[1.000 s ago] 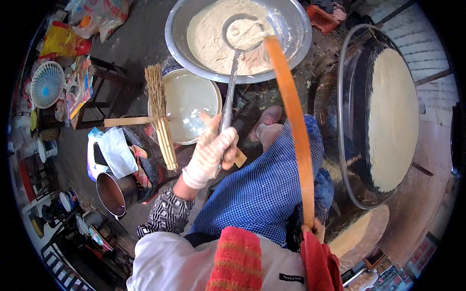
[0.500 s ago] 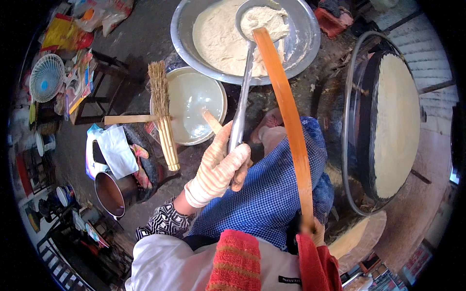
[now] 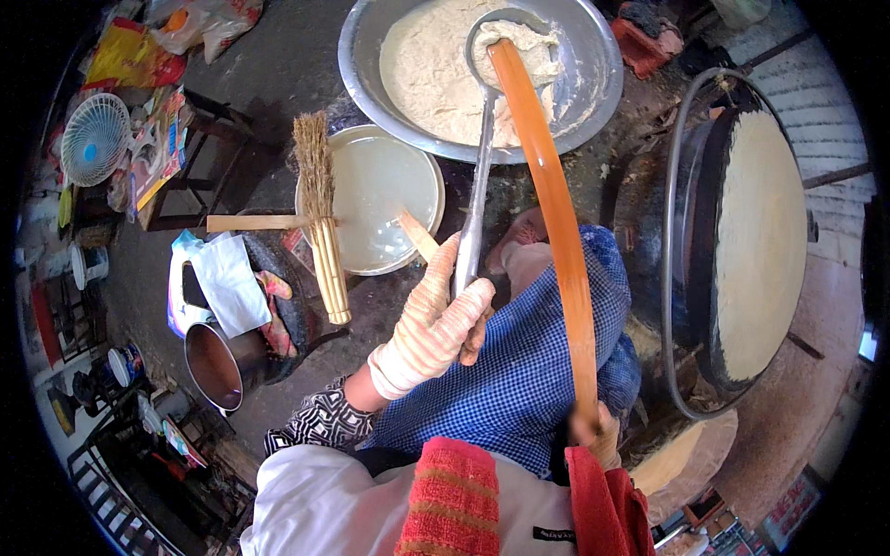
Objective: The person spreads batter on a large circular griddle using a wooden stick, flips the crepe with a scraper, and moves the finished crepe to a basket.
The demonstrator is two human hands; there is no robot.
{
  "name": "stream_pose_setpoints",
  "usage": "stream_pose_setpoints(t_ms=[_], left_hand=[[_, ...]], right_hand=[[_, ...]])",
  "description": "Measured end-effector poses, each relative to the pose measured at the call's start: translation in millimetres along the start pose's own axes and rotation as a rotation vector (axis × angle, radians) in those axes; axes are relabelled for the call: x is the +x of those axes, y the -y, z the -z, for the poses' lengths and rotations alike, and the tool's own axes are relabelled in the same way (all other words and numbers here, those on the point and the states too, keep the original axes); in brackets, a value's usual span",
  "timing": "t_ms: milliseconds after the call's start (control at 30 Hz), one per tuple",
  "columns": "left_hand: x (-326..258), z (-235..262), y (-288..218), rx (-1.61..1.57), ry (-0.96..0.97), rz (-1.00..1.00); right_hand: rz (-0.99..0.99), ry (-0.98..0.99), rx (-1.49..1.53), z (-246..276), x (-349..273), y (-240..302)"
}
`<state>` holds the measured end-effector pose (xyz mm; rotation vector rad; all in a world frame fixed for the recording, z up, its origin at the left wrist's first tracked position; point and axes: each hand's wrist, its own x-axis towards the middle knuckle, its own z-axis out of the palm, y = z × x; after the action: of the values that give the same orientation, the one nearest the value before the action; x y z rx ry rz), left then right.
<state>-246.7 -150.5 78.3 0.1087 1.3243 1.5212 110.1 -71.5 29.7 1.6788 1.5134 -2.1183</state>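
1. The person's left hand (image 3: pixel 434 324), in a thin pale glove, is closed around the handle of a metal ladle (image 3: pixel 475 199).
2. The ladle's round bowl sits over a wide metal basin (image 3: pixel 357 102) at the top of the view; thick, pale batter (image 3: pixel 417 79) fills both.
3. The right hand (image 3: pixel 603 437), low and partly blurred, grips the lower end of a long, slightly curved wooden strip (image 3: pixel 558 213). Its upper tip overlaps the batter in the ladle; whether they touch, I cannot tell.
4. Just below the basin is a pale bucket (image 3: pixel 439 208) of cloudy liquid, with a straw brush (image 3: pixel 317 176) beside its left edge.
5. At right, a pale round sheet of batter (image 3: pixel 758 250) covers a dark griddle (image 3: pixel 712 278), with a metal hoop (image 3: pixel 669 269) around it.
6. A blue-checked apron (image 3: pixel 514 361) covers the person's lap.
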Motion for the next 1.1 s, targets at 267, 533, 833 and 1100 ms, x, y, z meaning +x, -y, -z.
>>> stream_pose_setpoints(t_ms=[267, 533, 833, 1100], left_hand=[[7.2, 3.9, 16.0, 0.082, -0.005, -0.021], [29.2, 12.9, 33.4, 0.196, -0.020, -0.091], [85.1, 44.8, 32.2, -0.152, 0.043, 0.007], [164.7, 82.7, 38.1, -0.272, 0.006, 0.222]], right_hand=[[0.025, 0.022, -0.065, -9.0, 11.3, 6.3], [0.033, 0.067, -0.144, -22.6, 19.9, 27.9], [0.132, 0.079, 0.406, -10.8, -9.5, 51.6], [0.562, -1.446, -0.527, 68.6, -82.4, -57.9]])
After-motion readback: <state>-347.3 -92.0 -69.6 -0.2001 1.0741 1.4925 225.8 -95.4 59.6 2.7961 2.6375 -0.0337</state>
